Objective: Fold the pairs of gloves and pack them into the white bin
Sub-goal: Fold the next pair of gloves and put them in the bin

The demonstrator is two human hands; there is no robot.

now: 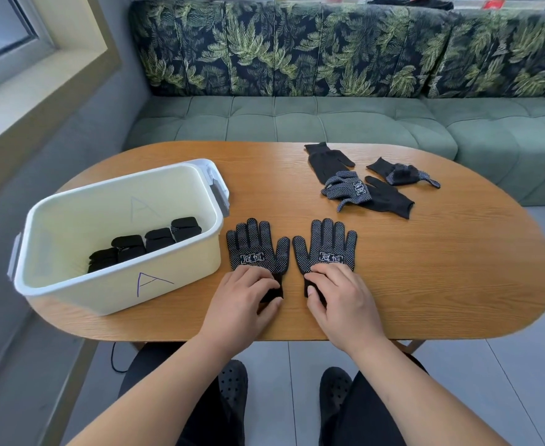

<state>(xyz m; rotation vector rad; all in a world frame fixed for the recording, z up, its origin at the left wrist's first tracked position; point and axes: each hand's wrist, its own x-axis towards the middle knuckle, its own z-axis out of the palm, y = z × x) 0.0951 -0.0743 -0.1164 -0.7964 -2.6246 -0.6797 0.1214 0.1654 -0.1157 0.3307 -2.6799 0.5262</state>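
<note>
While my left hand (pixel 248 292) and right hand (pixel 340 292) pinch the cuffs by the table's (pixel 457 272) near edge, the left glove (pixel 255 243) and right glove (pixel 327 244) lie flat side by side. Uneven pulling could skew the fold, I judge. At the left edge, the white bin (pixel 103 296) holds folded pairs (pixel 145 244). Loose gloves (pixel 361 189) wait toward the far edge.

I have the bin (pixel 103 294) on the left part of the table (pixel 457 268), with folded gloves (pixel 145 243) in a row inside it; just right of the bin the left glove (pixel 255 243) and the right glove (pixel 327 243) lie flat side by side, apart, fingers pointing away from me; my left hand (pixel 248 294) holds the near cuff of one, my right hand (pixel 342 294) that of the other; loose gloves (pixel 361 185) lie heaped at the table's far right; a sofa (pixel 329 120) runs behind it.
</note>
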